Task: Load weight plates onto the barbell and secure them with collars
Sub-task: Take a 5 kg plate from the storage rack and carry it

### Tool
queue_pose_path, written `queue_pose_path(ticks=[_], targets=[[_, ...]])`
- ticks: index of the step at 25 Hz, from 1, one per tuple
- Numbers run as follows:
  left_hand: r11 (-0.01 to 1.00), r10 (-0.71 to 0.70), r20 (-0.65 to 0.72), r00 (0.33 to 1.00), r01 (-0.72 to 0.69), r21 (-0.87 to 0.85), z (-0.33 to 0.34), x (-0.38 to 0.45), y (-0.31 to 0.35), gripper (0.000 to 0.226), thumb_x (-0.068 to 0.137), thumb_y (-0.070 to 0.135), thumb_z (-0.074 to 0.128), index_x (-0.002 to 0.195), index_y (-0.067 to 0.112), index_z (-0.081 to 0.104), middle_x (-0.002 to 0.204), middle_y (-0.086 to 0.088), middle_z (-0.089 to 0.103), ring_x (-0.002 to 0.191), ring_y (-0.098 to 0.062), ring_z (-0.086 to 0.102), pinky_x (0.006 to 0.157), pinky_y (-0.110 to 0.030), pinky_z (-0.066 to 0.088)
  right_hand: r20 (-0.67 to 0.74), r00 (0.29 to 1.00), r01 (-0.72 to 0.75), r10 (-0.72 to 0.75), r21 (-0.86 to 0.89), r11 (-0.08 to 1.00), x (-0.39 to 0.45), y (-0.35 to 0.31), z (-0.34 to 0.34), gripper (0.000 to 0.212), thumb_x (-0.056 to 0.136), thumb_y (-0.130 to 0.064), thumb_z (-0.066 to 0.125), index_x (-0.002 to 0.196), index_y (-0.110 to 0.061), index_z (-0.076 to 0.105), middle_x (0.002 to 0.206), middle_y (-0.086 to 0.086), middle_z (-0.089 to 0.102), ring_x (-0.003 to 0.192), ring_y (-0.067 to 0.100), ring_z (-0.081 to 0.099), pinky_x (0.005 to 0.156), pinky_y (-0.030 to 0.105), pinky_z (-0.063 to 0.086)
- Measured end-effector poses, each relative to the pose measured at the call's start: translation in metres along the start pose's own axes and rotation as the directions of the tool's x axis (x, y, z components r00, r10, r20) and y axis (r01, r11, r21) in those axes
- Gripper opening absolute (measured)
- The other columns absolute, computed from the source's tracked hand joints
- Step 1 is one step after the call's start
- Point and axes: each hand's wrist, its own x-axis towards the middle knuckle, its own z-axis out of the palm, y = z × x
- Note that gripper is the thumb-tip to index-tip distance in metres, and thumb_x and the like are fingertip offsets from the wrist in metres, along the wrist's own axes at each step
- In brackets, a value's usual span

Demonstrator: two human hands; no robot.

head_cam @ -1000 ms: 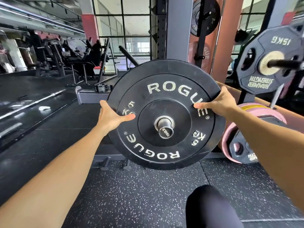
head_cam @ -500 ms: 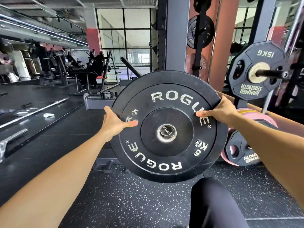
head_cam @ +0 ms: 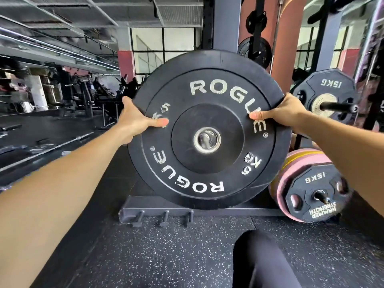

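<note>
A black 5 kg ROGUE bumper plate stands upright in front of me, held off the floor. My left hand grips its left rim with the thumb across the face. On the right rim, my right hand grips the same way. Through the plate's steel centre ring only a dim metal shape shows; whether a bar end sits in it is unclear. No collar is in view.
A grey rack upright rises behind the plate, its base rail with pegs on the floor. To the right, a 15 kg plate hangs on a peg. Lower down, pink plates and another 15 kg plate are stored. My knee is below.
The plate has come off the peg that poked through its centre a second ago. Both hands have lifted it higher and nearer to me.
</note>
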Motion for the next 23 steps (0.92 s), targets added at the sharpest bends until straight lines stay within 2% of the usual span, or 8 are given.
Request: queue_pose_path(ticks=[3, 5, 9, 13, 16, 18, 20, 23], targets=[[0.997, 0.053, -0.056, 0.997, -0.055, -0.044, -0.009, 0.028, 0.040, 0.097, 0.050, 0.031, 0.100, 0.118, 0.017, 0.032, 0.114, 0.008, 0.057, 0.115, -0.019, 0.055, 0.102, -0.042, 0.046, -0.003, 0.999, 0.047, -0.047, 0.019, 0.999, 0.027, -0.035, -0.013, 0.039, 0.057, -0.020, 0.094, 0.083, -0.026, 0.065, 0.081, -0.015, 0.068, 0.055, -0.007, 0.064, 0.048, 0.013, 0.049], [0.997, 0.045, -0.061, 0.997, -0.049, -0.062, -0.011, 0.053, 0.059, 0.098, 0.049, 0.029, 0.100, 0.119, 0.017, 0.033, 0.110, 0.010, 0.057, 0.114, -0.018, 0.055, 0.102, -0.041, 0.046, -0.004, 0.999, 0.053, -0.053, 0.020, 0.998, 0.053, -0.048, -0.018, 0.038, 0.057, -0.023, 0.094, 0.082, -0.026, 0.065, 0.080, -0.014, 0.069, 0.060, -0.002, 0.065, 0.050, 0.017, 0.049], [0.998, 0.000, -0.021, 1.000, -0.001, -0.065, 0.008, 0.123, 0.096, 0.117, 0.027, 0.039, 0.102, 0.121, 0.014, 0.038, 0.117, 0.003, 0.063, 0.110, -0.020, 0.060, 0.097, -0.047, 0.052, 0.030, 1.000, 0.007, -0.008, 0.013, 1.000, 0.131, -0.062, -0.033, 0.038, 0.058, -0.026, 0.094, 0.083, -0.023, 0.066, 0.078, -0.008, 0.070, 0.059, 0.005, 0.065, 0.041, 0.015, 0.047], [0.997, 0.017, -0.042, 0.999, -0.020, -0.074, 0.026, 0.187, 0.158, 0.097, 0.050, 0.023, 0.099, 0.120, 0.016, 0.033, 0.105, 0.009, 0.055, 0.113, -0.021, 0.055, 0.099, -0.044, 0.048, 0.038, 0.999, -0.001, 0.001, -0.001, 1.000, 0.204, -0.102, -0.061, 0.037, 0.056, -0.023, 0.095, 0.082, -0.023, 0.067, 0.080, -0.009, 0.071, 0.066, 0.005, 0.066, 0.052, 0.020, 0.049], [0.994, 0.023, -0.059, 0.998, -0.029, -0.103, 0.022, 0.242, 0.226, 0.093, 0.053, 0.021, 0.099, 0.117, 0.016, 0.033, 0.101, 0.012, 0.053, 0.108, -0.020, 0.055, 0.088, -0.040, 0.049, 0.038, 0.999, 0.016, -0.016, 0.011, 1.000, 0.264, -0.163, -0.095, 0.036, 0.056, -0.022, 0.095, 0.078, -0.024, 0.067, 0.077, -0.012, 0.070, 0.062, 0.001, 0.066, 0.054, 0.018, 0.049], [0.996, 0.017, -0.057, 0.998, -0.022, -0.087, 0.013, 0.281, 0.280, 0.097, 0.049, 0.025, 0.100, 0.119, 0.017, 0.034, 0.107, 0.008, 0.056, 0.109, -0.022, 0.057, 0.090, -0.043, 0.051, 0.043, 0.999, 0.021, -0.021, 0.004, 1.000, 0.304, -0.212, -0.122, 0.035, 0.057, -0.021, 0.095, 0.079, -0.024, 0.067, 0.075, -0.012, 0.070, 0.056, -0.001, 0.067, 0.050, 0.017, 0.050], [0.997, 0.013, -0.070, 0.997, -0.019, -0.076, 0.002, 0.318, 0.333, 0.098, 0.046, 0.028, 0.100, 0.119, 0.018, 0.035, 0.113, 0.004, 0.058, 0.112, -0.023, 0.057, 0.095, -0.047, 0.051, 0.046, 0.999, 0.006, -0.007, 0.019, 1.000, 0.344, -0.259, -0.148, 0.039, 0.055, -0.023, 0.095, 0.084, -0.023, 0.069, 0.081, -0.010, 0.073, 0.064, 0.004, 0.070, 0.057, 0.020, 0.052], [0.996, 0.004, -0.057, 0.998, -0.009, -0.085, -0.012, 0.365, 0.415, 0.093, 0.052, 0.024, 0.099, 0.119, 0.016, 0.036, 0.107, 0.009, 0.057, 0.110, -0.021, 0.058, 0.089, -0.041, 0.051, 0.043, 0.999, -0.012, 0.012, 0.008, 1.000, 0.394, -0.326, -0.185, 0.044, 0.054, -0.025, 0.096, 0.089, -0.023, 0.069, 0.087, -0.009, 0.073, 0.076, 0.008, 0.069, 0.068, 0.024, 0.051]])
